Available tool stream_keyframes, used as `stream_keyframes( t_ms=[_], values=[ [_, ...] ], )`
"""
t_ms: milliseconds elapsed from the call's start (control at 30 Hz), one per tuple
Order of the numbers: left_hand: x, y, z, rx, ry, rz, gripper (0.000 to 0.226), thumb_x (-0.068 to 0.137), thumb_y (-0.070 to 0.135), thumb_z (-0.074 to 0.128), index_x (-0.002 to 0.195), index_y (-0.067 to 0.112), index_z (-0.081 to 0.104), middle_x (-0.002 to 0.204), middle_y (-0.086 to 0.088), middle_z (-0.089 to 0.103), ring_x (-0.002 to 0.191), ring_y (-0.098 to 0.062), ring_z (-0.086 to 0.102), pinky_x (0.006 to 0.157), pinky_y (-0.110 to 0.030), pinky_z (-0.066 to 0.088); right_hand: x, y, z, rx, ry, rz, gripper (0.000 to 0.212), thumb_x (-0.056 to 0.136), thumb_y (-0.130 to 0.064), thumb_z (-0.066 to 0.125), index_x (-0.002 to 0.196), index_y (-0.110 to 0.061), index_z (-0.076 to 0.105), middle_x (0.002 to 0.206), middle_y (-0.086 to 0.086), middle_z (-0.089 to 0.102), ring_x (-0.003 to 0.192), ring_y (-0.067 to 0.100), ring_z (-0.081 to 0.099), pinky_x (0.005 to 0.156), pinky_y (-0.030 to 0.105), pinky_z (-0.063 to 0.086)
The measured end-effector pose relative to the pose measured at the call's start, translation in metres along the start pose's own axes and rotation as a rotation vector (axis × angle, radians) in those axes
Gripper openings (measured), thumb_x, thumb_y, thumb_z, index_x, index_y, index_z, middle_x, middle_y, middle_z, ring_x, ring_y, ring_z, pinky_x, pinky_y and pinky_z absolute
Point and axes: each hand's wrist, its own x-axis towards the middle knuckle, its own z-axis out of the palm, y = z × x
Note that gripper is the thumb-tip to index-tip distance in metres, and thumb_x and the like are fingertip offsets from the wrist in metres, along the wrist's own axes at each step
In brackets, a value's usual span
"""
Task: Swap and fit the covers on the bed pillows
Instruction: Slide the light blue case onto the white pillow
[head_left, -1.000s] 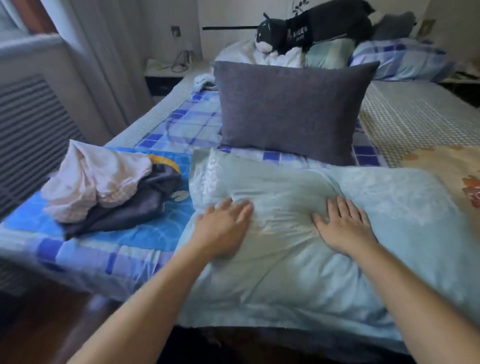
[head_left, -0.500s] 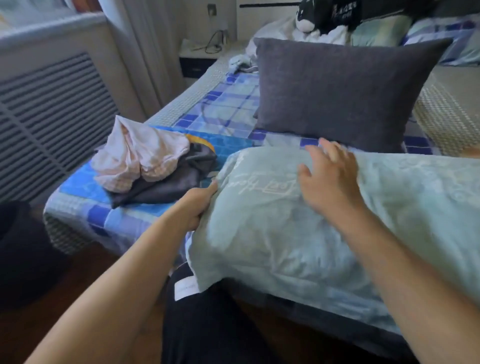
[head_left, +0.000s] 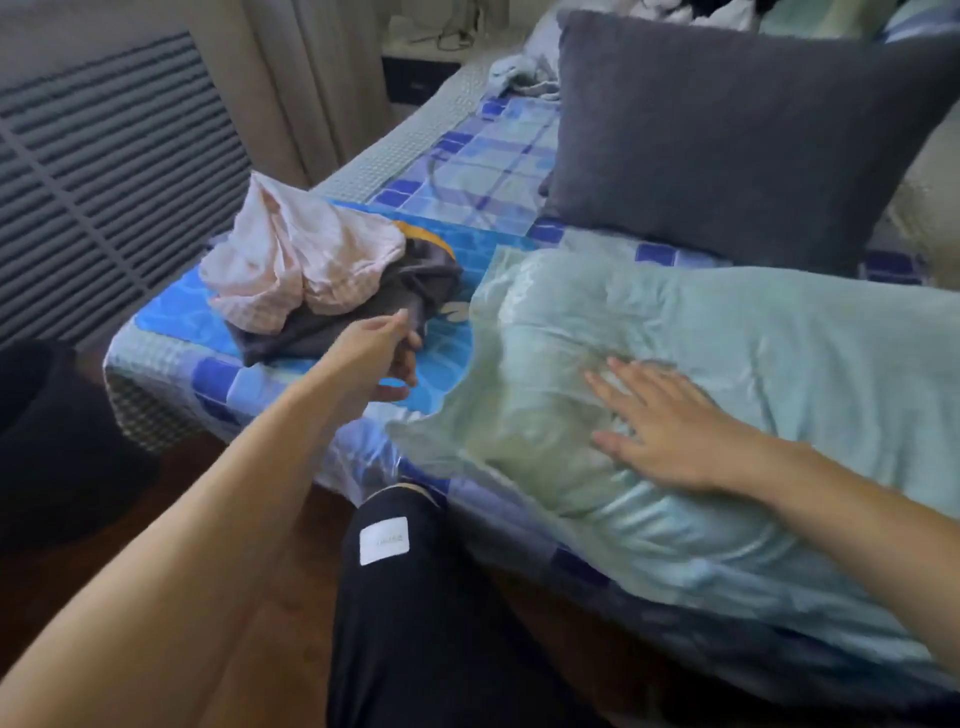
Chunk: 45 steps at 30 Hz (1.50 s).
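The pale green pillow (head_left: 727, 395) lies across the near edge of the bed (head_left: 249, 384), just in front of a grey pillow (head_left: 727, 135). Right hand (head_left: 660, 431) rests flat on it, fingers (head_left: 613, 384) spread. Left hand (head_left: 382, 358) hovers off its left end, fingers loosely curled and holding nothing, near a heap of pink and dark clothes (head_left: 322, 275).

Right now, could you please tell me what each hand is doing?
Left hand: open, fingers loosely curled, holding nothing, beside the dark cloth.
Right hand: open, fingers spread flat, pressing on the light blue pillow.
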Motion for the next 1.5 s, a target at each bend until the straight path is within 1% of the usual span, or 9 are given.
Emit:
stream_keyframes(
  t_ms=[133,333,467,533,767,1033,1233,1367,1500],
  values=[
    [-0.001,0.002,0.042,0.333,-0.171,-0.052,0.038,0.101,0.050,0.046,0.089,0.019,0.061,0.072,-0.001,0.049,0.060,-0.018,0.043,0.055,-0.024,0.032,0.010,-0.054,-0.018,-0.154,-0.041,-0.266,0.071,0.095,-0.067,0.042,0.156,-0.048,0.011,0.168,-0.001,-0.007,0.154,0.028,-0.003,0.124,0.047,0.005],
    [-0.002,-0.035,0.027,0.621,0.048,0.033,0.043,0.093,0.045,0.062,0.071,0.008,0.059,0.066,-0.001,0.056,0.065,-0.020,0.051,0.060,-0.031,0.036,0.042,-0.075,-0.071,0.022,0.886,-0.270,0.047,0.101,-0.040,0.044,0.140,-0.015,0.056,0.146,0.013,0.051,0.136,0.035,0.042,0.117,0.046,0.027],
    [-0.005,-0.057,-0.004,0.960,0.150,0.040,0.027,0.091,0.031,0.067,0.073,0.013,0.059,0.083,-0.005,0.068,0.084,-0.026,0.064,0.066,-0.029,0.041,0.024,-0.010,0.032,-0.248,0.078,0.087,0.110,0.069,-0.079,-0.032,0.160,-0.026,0.000,0.168,0.012,0.002,0.155,0.027,0.002,0.124,0.049,0.006],
    [-0.001,-0.047,0.004,1.261,0.107,0.021,0.013,0.092,0.025,0.058,0.096,0.014,0.061,0.109,-0.013,0.068,0.100,-0.033,0.064,0.073,-0.033,0.043,0.013,0.005,0.048,-0.283,-0.046,0.093,0.107,0.071,-0.083,-0.023,0.159,-0.024,-0.011,0.167,0.017,-0.005,0.155,0.029,-0.003,0.125,0.044,0.000],
    [0.039,0.105,0.144,0.826,0.398,1.002,0.052,0.098,0.031,0.046,0.148,0.020,0.043,0.154,-0.011,0.038,0.144,-0.036,0.032,0.118,-0.045,0.026,0.012,0.018,-0.003,-0.238,-0.074,-0.084,0.099,0.076,-0.086,0.001,0.158,-0.032,-0.009,0.167,0.015,-0.003,0.154,0.027,0.004,0.124,0.039,0.009],
    [0.060,-0.020,0.197,1.428,-0.098,0.486,0.091,0.081,0.054,-0.009,0.155,0.022,0.032,0.160,0.001,0.036,0.150,-0.026,0.019,0.120,-0.050,0.003,-0.013,0.011,-0.019,-0.078,-0.338,-0.159,0.074,0.093,-0.066,0.047,0.156,-0.040,0.017,0.162,0.017,0.021,0.150,0.033,0.022,0.121,0.047,0.025],
    [0.048,-0.029,0.158,1.129,-0.061,0.290,0.066,0.096,0.070,0.018,0.154,0.050,-0.007,0.163,0.018,-0.017,0.153,-0.023,-0.019,0.118,-0.065,0.000,-0.005,0.063,-0.080,-0.248,0.105,0.202,0.070,0.095,-0.073,0.022,0.156,-0.040,0.017,0.168,0.002,0.003,0.153,0.035,-0.001,0.119,0.059,-0.008],
    [0.092,0.018,0.132,1.187,0.123,-0.063,0.084,0.083,0.084,0.021,0.155,0.044,0.010,0.168,-0.006,0.007,0.151,-0.042,0.008,0.118,-0.065,0.011,-0.027,0.170,-0.043,-0.113,0.105,0.660,0.090,0.080,-0.079,-0.010,0.159,-0.037,-0.002,0.168,0.003,-0.009,0.154,0.027,-0.009,0.120,0.059,-0.005],
    [0.046,0.123,0.260,1.192,0.173,0.629,0.059,0.101,0.045,0.034,0.157,0.033,0.020,0.168,-0.003,0.003,0.153,-0.032,0.003,0.120,-0.061,0.008,0.017,0.177,-0.018,-0.086,0.126,0.631,0.092,0.090,-0.071,-0.011,0.156,-0.022,0.031,0.164,0.014,0.022,0.149,0.038,0.019,0.117,0.065,0.010]
  ],
)
